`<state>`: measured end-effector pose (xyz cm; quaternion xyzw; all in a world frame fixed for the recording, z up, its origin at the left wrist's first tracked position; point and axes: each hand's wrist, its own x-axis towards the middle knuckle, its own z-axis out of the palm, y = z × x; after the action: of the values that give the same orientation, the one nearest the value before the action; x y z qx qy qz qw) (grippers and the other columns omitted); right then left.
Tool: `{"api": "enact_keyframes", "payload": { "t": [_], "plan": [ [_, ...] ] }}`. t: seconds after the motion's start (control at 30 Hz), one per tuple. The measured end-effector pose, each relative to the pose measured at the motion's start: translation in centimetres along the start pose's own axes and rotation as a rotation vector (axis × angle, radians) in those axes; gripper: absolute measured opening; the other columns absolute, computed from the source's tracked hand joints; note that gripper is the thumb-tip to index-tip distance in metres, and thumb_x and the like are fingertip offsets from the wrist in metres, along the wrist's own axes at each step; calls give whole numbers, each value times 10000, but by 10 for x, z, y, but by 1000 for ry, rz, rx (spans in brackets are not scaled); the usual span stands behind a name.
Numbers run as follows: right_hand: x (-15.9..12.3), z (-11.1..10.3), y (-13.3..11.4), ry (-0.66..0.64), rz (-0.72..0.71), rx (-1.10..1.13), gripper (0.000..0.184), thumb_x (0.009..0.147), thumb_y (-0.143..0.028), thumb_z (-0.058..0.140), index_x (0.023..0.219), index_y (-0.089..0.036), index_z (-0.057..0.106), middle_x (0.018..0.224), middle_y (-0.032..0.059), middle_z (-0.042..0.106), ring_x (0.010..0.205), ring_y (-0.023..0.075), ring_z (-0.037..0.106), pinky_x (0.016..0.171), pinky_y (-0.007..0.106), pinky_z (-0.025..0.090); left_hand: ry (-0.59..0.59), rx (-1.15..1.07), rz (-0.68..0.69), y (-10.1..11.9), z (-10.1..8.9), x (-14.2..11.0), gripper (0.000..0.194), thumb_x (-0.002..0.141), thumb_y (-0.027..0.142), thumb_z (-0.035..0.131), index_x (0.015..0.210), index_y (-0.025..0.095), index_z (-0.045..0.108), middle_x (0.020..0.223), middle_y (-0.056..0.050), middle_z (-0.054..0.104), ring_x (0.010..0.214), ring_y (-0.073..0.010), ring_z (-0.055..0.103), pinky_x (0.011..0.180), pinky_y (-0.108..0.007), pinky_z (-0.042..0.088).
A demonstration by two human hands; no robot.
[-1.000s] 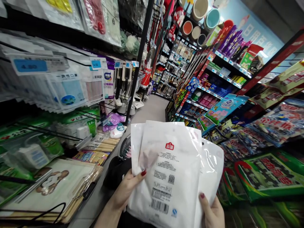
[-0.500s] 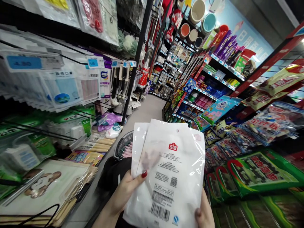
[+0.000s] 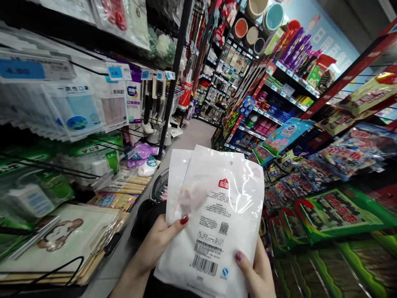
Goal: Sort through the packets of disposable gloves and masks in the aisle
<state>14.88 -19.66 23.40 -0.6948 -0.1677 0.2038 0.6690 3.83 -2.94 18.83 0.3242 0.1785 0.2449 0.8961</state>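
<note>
And here the left hand (image 3: 155, 242) is clamping the left side of some white packets (image 3: 214, 215), its thumb pressing on the front face while its fingers are hiding behind. The right hand (image 3: 262, 275) is gripping the lower right side, thumb lying on the face beside the blue mark, fingers tucking out of view at the back. Both grips are closing on the plastic, and the packets are sitting between the hands, upper edges leaning away from the person. At least two are overlapping, the rear one peeking out on the left; the exact count I cannot tell.

They're looking light and soft, probably bending easily and hardly fragile. That glossy film is likely being slippery, though, so the layers could be sliding over each other; pinching both side edges through the whole stack, thumbs in front, is seeming the sound hold.

Moving outward, a shopping basket (image 3: 154, 186) is showing just beyond the packets on the left, partly hidden. Further left, boards with a cartoon animal (image 3: 63, 231) are lying in a pile, with mask packs (image 3: 77, 116) hanging above. Over on the right, large green bags (image 3: 338, 213) are leaning in a row, and colourful goods are filling the shelves (image 3: 287, 99) farther along the aisle.
</note>
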Motion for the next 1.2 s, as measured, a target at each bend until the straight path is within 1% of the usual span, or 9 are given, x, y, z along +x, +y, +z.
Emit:
{"api": "enact_keyframes", "payload": {
  "t": [0.23, 0.37, 0.53, 0.63, 0.83, 1.0, 1.07, 1.17, 1.2],
  "plan": [
    [0, 3, -2, 11, -29, 33, 651, 607, -412, 732, 1196, -211, 541, 1145, 98, 623, 1018, 268, 588, 811, 330, 507, -2, 22, 15, 0, -1, -1, 412, 742, 281, 655, 1125, 135, 606, 986, -89, 691, 1050, -290, 569, 855, -339, 491],
    [2, -1, -1, -59, -24, 21, 619, 632, -405, 718, 1195, -220, 537, 1128, 92, 633, 997, 259, 601, 783, 315, 520, 14, 25, 4, 2, 1, -2, 448, 719, 301, 678, 1126, 129, 606, 931, -92, 704, 957, -284, 617, 826, -340, 503],
    [5, -7, 3, -115, -11, -1, 624, 644, -405, 710, 1213, -226, 523, 1150, 99, 622, 1023, 274, 590, 791, 335, 520, 25, 23, 0, 2, 0, -2, 550, 714, 294, 683, 1220, 141, 532, 943, -97, 701, 904, -282, 636, 808, -346, 508],
    [5, -6, 4, -106, -6, 2, 618, 636, -399, 717, 1202, -232, 534, 1146, 95, 625, 1013, 273, 594, 789, 336, 518, 22, 24, -6, 1, 0, -2, 571, 719, 292, 678, 1243, 140, 508, 948, -100, 700, 892, -282, 639, 796, -347, 511],
    [0, 2, 2, -1, 15, 87, 602, 628, -390, 719, 1179, -221, 548, 1117, 90, 640, 982, 265, 605, 770, 323, 512, 32, 25, -11, 1, 1, -2, 582, 720, 286, 679, 1251, 133, 496, 941, -100, 701, 893, -286, 637, 775, -345, 514],
    [0, 4, 1, -8, 36, 66, 584, 643, -405, 703, 1170, -225, 526, 1116, 84, 635, 983, 259, 601, 770, 315, 504, 41, 52, -4, -1, -1, -2, 556, 738, 285, 663, 1248, 137, 498, 954, -93, 698, 904, -287, 633, 772, -350, 514],
    [2, 5, 1, 17, -6, 42, 618, 652, -408, 694, 1202, -225, 476, 1121, 93, 626, 977, 262, 600, 771, 330, 501, 36, 52, 1, -2, 0, 0, 554, 739, 283, 662, 1248, 141, 498, 963, -92, 697, 909, -283, 632, 776, -344, 514],
    [5, 8, 2, 85, -144, 39, 709, 647, -390, 700, 1259, -240, 373, 1170, 105, 579, 1031, 260, 565, 803, 344, 480, 49, 48, 13, -2, 0, 2, 567, 725, 281, 675, 1244, 136, 500, 977, -97, 693, 930, -286, 625, 775, -337, 517],
    [6, 9, 3, 105, -183, 36, 707, 644, -385, 704, 1250, -245, 368, 1171, 102, 569, 1035, 253, 558, 810, 339, 473, 56, 48, 16, -1, 0, 3, 569, 721, 281, 680, 1241, 132, 504, 980, -99, 692, 940, -289, 621, 775, -336, 519]
  ]
}}
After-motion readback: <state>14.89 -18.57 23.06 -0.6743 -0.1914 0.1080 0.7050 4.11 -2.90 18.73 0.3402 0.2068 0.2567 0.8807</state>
